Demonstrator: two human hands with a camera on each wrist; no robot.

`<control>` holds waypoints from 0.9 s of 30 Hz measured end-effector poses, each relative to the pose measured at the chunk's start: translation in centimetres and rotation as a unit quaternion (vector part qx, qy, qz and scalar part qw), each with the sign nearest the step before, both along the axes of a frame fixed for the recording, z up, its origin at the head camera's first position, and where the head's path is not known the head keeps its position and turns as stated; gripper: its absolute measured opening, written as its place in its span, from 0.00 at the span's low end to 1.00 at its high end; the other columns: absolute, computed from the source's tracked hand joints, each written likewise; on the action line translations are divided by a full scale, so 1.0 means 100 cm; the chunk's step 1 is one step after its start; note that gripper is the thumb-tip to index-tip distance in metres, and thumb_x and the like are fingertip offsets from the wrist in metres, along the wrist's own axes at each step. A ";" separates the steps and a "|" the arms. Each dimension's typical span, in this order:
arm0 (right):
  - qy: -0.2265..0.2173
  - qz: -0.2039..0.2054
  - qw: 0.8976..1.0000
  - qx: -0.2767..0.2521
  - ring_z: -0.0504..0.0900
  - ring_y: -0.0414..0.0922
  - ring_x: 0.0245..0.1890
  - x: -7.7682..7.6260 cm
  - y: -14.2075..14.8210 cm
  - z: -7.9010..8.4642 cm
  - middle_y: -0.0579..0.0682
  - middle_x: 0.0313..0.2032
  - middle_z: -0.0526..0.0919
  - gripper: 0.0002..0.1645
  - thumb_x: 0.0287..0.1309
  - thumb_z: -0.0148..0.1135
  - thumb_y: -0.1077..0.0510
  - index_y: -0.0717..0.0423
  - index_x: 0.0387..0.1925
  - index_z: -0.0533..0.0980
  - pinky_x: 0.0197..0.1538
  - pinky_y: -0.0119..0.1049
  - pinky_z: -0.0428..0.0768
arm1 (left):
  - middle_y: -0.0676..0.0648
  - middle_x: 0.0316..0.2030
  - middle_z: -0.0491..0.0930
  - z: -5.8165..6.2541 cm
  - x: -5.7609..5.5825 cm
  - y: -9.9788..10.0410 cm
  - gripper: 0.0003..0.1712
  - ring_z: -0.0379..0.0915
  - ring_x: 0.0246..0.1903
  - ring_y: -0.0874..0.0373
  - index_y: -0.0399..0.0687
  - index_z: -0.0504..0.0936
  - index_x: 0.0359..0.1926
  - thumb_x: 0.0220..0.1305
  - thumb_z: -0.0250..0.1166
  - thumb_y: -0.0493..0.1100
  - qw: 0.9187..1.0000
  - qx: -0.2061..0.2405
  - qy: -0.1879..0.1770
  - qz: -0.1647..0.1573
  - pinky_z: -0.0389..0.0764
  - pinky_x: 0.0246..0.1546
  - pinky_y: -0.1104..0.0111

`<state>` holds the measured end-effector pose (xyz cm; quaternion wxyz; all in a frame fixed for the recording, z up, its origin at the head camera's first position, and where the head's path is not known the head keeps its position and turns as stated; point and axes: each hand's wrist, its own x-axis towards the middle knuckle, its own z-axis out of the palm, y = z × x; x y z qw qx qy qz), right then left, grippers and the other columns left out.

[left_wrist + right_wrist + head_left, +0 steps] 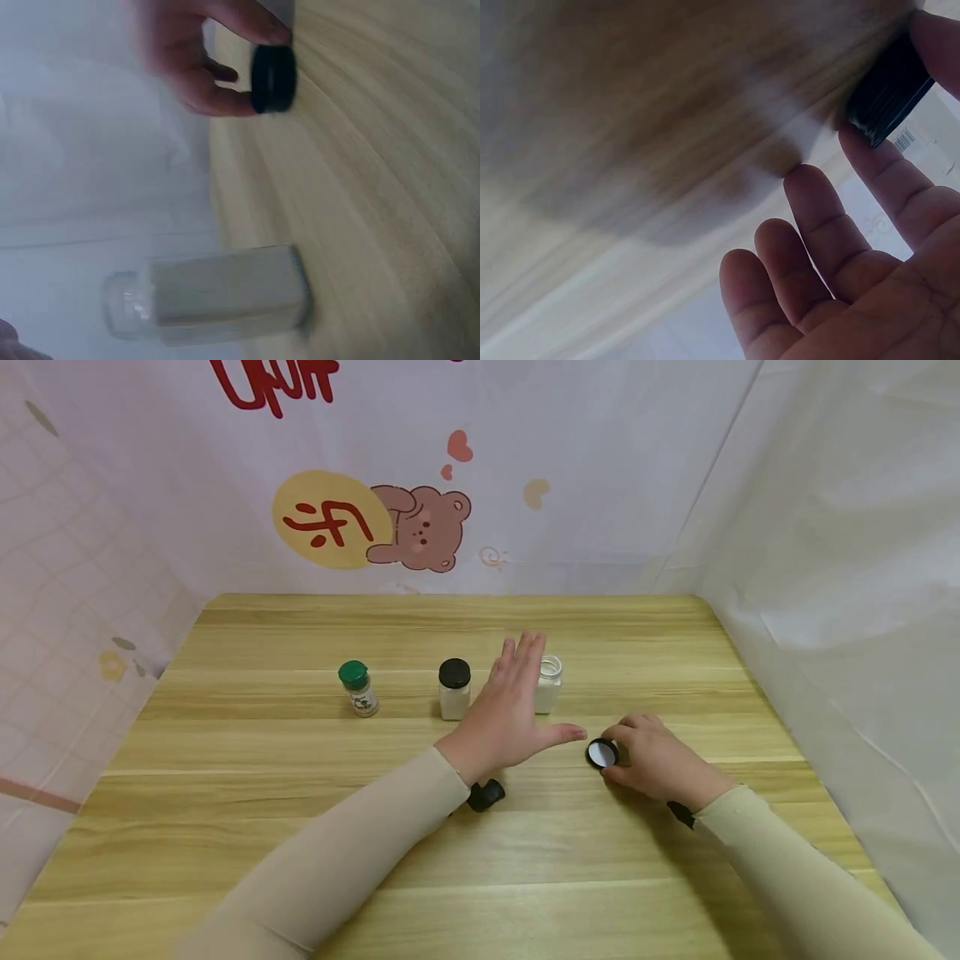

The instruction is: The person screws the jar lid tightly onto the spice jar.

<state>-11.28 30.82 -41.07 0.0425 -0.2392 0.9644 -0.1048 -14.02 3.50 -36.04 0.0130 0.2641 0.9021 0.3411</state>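
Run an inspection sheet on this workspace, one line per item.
Surface: wood-grain table, smooth.
Job's things: uncapped clear jar, upright, pale contents; black lid, pale inside facing up.
Clutter: black-capped jar and green-capped shaker, both upright, left of the uncapped jar in the head view.
Left hand: fingers straight, holding nothing.
Right hand: pinches the lid between thumb and forefinger.
Cables: nothing seen.
Surroundings: white backdrop with bear print.
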 end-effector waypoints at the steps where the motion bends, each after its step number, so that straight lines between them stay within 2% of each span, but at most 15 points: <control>1: 0.000 0.000 1.000 0.000 0.78 0.54 0.47 0.000 0.000 0.000 0.53 0.44 0.84 0.21 0.55 0.81 0.54 0.57 0.49 0.85 0.53 0.52 0.79 | 0.41 0.86 0.35 -0.004 -0.003 0.003 0.74 0.23 0.85 0.41 0.49 0.36 0.86 0.58 0.70 0.77 1.000 0.003 -0.008 0.006 0.43 0.84 0.47; 6: 0.000 -0.003 1.000 0.010 0.78 0.55 0.48 0.000 0.001 -0.002 0.54 0.45 0.84 0.23 0.56 0.81 0.53 0.58 0.50 0.85 0.54 0.53 0.79 | 0.42 0.86 0.30 -0.021 -0.022 0.013 0.76 0.20 0.84 0.39 0.51 0.35 0.86 0.55 0.70 0.79 0.997 0.000 -0.054 0.047 0.47 0.83 0.44; 9: 0.000 -0.005 1.000 0.015 0.78 0.56 0.48 -0.001 0.001 -0.004 0.55 0.46 0.84 0.24 0.56 0.81 0.52 0.58 0.51 0.85 0.55 0.54 0.79 | 0.43 0.86 0.29 -0.030 -0.032 0.016 0.78 0.20 0.84 0.41 0.51 0.35 0.86 0.54 0.72 0.78 0.995 0.000 -0.081 0.065 0.44 0.84 0.46; 11: 0.000 -0.006 1.000 0.016 0.78 0.56 0.48 -0.001 0.001 -0.003 0.54 0.46 0.84 0.23 0.56 0.81 0.52 0.57 0.51 0.85 0.55 0.54 0.79 | 0.42 0.86 0.30 -0.034 -0.037 0.017 0.78 0.21 0.84 0.41 0.50 0.35 0.86 0.54 0.72 0.78 0.994 0.000 -0.086 0.071 0.43 0.84 0.47; 17: 0.004 -0.010 1.000 0.016 0.78 0.57 0.49 0.000 -0.001 -0.002 0.55 0.46 0.84 0.23 0.56 0.80 0.53 0.58 0.50 0.85 0.56 0.55 0.79 | 0.38 0.85 0.33 -0.044 -0.047 0.019 0.77 0.26 0.85 0.37 0.47 0.39 0.86 0.54 0.74 0.76 0.991 -0.017 -0.099 0.085 0.42 0.84 0.47; 24: -0.001 -0.016 1.000 0.015 0.78 0.57 0.49 0.000 -0.002 0.000 0.56 0.47 0.84 0.23 0.57 0.80 0.53 0.57 0.51 0.85 0.56 0.55 0.79 | 0.36 0.85 0.35 -0.055 -0.055 0.024 0.69 0.27 0.84 0.35 0.48 0.47 0.85 0.57 0.77 0.69 0.987 -0.038 -0.124 0.090 0.40 0.84 0.47; 27: -0.003 -0.017 1.000 0.014 0.78 0.57 0.48 0.001 -0.002 0.000 0.56 0.47 0.84 0.22 0.57 0.80 0.53 0.57 0.51 0.85 0.55 0.55 0.79 | 0.36 0.85 0.37 -0.060 -0.056 0.025 0.66 0.28 0.84 0.35 0.49 0.48 0.85 0.59 0.76 0.66 0.985 -0.033 -0.143 0.091 0.39 0.84 0.47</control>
